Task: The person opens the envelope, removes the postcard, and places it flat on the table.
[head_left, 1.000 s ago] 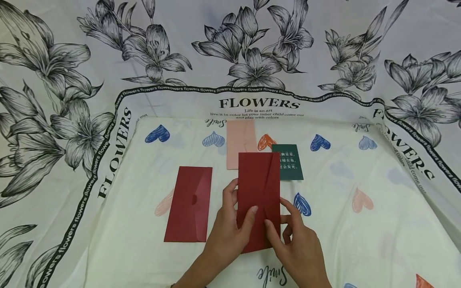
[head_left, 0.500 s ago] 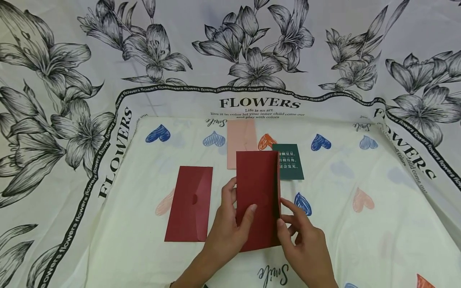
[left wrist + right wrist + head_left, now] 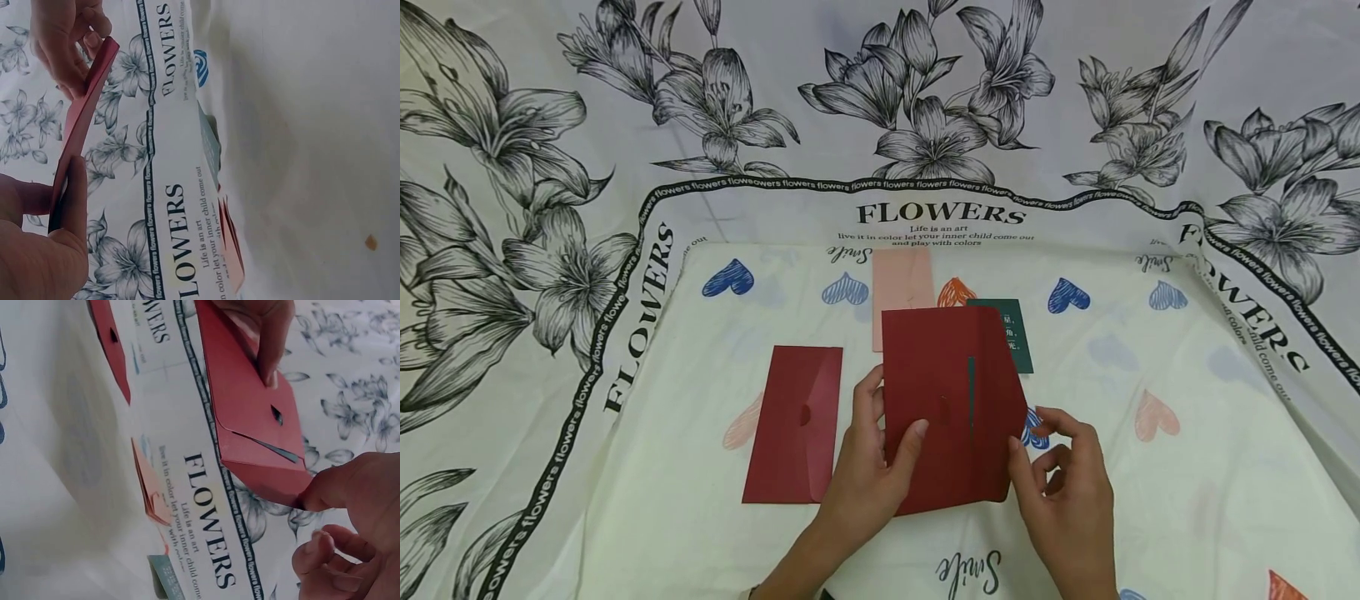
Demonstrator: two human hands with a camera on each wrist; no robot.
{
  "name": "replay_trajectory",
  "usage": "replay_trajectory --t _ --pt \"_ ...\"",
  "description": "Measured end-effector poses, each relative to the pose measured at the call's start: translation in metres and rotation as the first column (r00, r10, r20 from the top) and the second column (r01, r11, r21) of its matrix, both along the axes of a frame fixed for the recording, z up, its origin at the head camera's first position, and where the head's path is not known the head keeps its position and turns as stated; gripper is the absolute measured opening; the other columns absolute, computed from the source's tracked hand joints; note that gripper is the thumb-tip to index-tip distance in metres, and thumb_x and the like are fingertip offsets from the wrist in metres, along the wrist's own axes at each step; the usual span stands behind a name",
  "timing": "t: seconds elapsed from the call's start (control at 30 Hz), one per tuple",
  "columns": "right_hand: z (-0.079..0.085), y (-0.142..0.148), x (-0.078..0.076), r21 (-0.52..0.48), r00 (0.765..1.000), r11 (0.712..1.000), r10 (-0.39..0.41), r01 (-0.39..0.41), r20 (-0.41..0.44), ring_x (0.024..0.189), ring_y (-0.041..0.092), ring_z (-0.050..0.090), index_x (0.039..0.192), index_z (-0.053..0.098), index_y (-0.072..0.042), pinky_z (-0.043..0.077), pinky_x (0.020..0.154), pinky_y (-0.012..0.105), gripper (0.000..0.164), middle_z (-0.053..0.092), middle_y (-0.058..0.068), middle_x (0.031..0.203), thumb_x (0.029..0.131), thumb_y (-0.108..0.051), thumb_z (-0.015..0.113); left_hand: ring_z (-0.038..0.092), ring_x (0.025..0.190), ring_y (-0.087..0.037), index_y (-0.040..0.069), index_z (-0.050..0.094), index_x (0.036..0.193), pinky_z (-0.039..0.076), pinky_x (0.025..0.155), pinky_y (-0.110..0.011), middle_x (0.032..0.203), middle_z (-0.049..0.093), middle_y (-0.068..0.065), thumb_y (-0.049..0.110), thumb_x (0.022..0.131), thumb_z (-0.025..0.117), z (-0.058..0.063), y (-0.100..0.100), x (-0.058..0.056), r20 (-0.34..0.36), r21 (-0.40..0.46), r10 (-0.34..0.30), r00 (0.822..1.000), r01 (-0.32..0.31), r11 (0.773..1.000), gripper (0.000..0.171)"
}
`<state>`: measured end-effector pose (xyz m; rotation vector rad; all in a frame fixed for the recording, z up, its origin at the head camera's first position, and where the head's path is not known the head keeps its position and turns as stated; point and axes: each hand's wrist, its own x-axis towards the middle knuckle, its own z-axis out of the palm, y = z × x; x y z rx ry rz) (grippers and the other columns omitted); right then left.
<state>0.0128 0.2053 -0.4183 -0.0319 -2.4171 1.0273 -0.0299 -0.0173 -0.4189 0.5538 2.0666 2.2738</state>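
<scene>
My left hand grips a red paper envelope by its left side, thumb on the face and fingers behind. The envelope's flap is folded out to the right. A thin green strip shows at the pocket's opening; what it belongs to is mostly hidden inside. My right hand is at the flap, its thumb touching the tip while the bent forefinger stands apart from the paper. In the right wrist view, a small cut marks the envelope's face and the other fingers curl below the thumb.
A second red envelope, flap closed, lies left of the hands. Behind the held envelope lie a pink envelope and a dark green card with white characters. A heart-printed cloth covers the surface; flower-printed fabric surrounds it.
The held envelope's flap has swung from folded over the face to out on the right, baring the green strip. My right hand has shifted right with it; the left hand keeps its grip.
</scene>
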Motion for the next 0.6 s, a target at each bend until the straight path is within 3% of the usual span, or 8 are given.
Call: replay_trajectory --t 0.2,0.4,0.6 --pt "-0.0014 -0.0019 0.0000 -0.026 0.998 0.998 -0.065 0.065 0.014 0.058 0.007 0.044 0.136 0.056 -0.007 0.037 0.049 0.019 0.058 0.057 -0.001 0.103 0.087 -0.003 0.087 0.072 0.118 -0.025 0.029 0.019 0.163 0.063 0.082 -0.038 0.146 0.054 -0.004 0.010 0.108 0.060 0.0019 0.0019 0.0007 0.021 0.002 -0.005 1.000 0.005 1.000 0.072" --pt "-0.0048 -0.0019 -0.0001 0.026 0.999 0.999 -0.035 0.035 -0.012 0.067 0.005 0.049 0.129 0.066 -0.011 0.040 0.055 0.015 0.043 0.062 -0.002 0.108 0.090 -0.001 0.083 0.070 0.121 -0.025 0.029 0.020 0.162 0.063 0.083 -0.038 0.147 0.054 -0.002 0.012 0.108 0.062 0.0043 0.0036 0.0024 0.055 0.009 -0.021 0.998 0.020 1.000 0.071" --pt "-0.0040 -0.0044 -0.0009 0.007 1.000 1.000 0.005 -0.004 -0.025 0.070 0.003 0.053 0.124 0.072 -0.015 0.040 0.057 0.015 0.034 0.068 -0.004 0.110 0.094 -0.002 0.079 0.068 0.124 -0.025 0.028 0.022 0.162 0.062 0.085 -0.037 0.150 0.052 -0.002 0.013 0.108 0.061 0.0049 0.0051 0.0056 0.042 0.010 -0.053 0.998 0.053 0.999 0.069"
